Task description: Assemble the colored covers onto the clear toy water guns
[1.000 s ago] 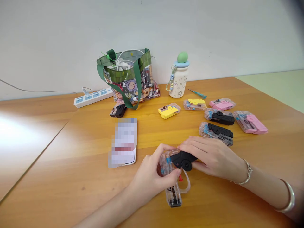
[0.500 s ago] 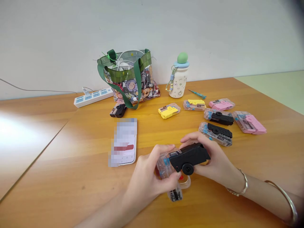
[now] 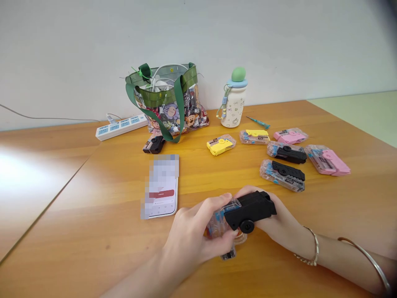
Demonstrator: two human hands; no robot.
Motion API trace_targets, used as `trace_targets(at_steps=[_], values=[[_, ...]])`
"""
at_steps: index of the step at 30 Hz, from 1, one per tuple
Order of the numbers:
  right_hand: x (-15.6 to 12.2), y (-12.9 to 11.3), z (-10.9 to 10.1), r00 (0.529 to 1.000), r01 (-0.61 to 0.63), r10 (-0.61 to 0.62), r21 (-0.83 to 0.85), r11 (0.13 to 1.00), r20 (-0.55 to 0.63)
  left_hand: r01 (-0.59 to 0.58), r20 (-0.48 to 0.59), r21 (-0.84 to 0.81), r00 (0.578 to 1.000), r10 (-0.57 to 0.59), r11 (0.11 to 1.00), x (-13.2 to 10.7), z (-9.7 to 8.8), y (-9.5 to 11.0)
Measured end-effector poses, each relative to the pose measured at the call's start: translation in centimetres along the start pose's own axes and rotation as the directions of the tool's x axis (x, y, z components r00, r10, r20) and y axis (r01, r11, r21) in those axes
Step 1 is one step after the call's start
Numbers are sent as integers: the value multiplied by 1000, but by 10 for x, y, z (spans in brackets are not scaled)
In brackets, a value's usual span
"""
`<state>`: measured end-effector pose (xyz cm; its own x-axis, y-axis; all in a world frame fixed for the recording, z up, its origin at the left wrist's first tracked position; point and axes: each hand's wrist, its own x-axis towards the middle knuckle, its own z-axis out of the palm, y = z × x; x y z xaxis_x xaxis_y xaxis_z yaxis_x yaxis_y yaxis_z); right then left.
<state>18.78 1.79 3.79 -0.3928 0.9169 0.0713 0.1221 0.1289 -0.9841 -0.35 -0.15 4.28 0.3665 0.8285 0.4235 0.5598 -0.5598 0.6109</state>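
Observation:
Above the near part of the table, a toy water gun (image 3: 250,210) with a clear body, blue inner parts and a black folding cover is held between both hands. My left hand (image 3: 197,231) grips the clear body, thumb on the near side and fingers over the top. My right hand (image 3: 276,223) is closed around the far side of the black part, which hides most of its fingers. The clear handle (image 3: 228,253) points downward below my left thumb. Beyond my hands lies a folded black-and-clear water gun (image 3: 283,175).
More folded water guns lie at the back: black (image 3: 287,152), pink (image 3: 328,160) and yellow (image 3: 221,145). A phone (image 3: 163,186) lies left of my hands. Along the wall stand a power strip (image 3: 122,127), a clear bag (image 3: 169,101) and a bottle (image 3: 234,103), with a small screwdriver (image 3: 259,122) nearby.
The water gun has turned slightly in my hands and its handle shows less. My right hand has moved slightly lower, with its fingers now further behind the black part.

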Motion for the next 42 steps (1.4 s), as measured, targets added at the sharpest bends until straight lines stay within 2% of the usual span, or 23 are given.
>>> trace_targets(at_steps=[5,13,15,17,21,24,26,27,29,31,33,35,38,42], values=[[-1,-4,2,1000,2,-2,-7,1000,-15,-47,-14,29,999,47,998,-1,-1,2],[-3,-1,0,1000,2,-1,40,999,-27,-60,-68,-33,996,58,998,-1,1,1],[-3,-1,0,999,-16,17,28,999,-42,-1,-25,-75,1000,0,997,0,1,1],[-2,-1,1,997,-48,49,12,999,-54,110,62,-126,993,-103,986,2,-1,1],[2,1,1,997,-64,65,37,997,-30,329,216,-243,936,-279,913,4,-3,2],[4,2,-5,1000,-6,6,-76,997,1,413,265,-265,900,-346,871,5,-3,1],[6,0,-11,995,103,-104,-252,962,9,431,280,-254,889,-361,866,5,-3,0],[7,-2,-15,982,186,-183,-362,913,41,435,287,-250,887,-363,865,6,-2,-1],[9,-5,-22,928,371,-321,-560,741,190,438,301,-255,883,-359,862,7,-2,-3],[10,-8,-27,862,503,-372,-668,549,343,440,311,-274,882,-354,855,9,-3,-4],[10,-9,-28,842,534,-369,-708,462,394,442,313,-289,882,-353,849,9,-3,-4],[10,-8,-27,866,494,-342,-729,474,365,451,307,-296,880,-364,842,8,-2,-3],[8,-5,-26,909,415,-280,-734,538,309,485,296,-291,865,-405,824,7,0,-1],[7,-3,-24,933,359,-231,-722,592,275,518,314,-333,849,-425,788,8,2,-1]])
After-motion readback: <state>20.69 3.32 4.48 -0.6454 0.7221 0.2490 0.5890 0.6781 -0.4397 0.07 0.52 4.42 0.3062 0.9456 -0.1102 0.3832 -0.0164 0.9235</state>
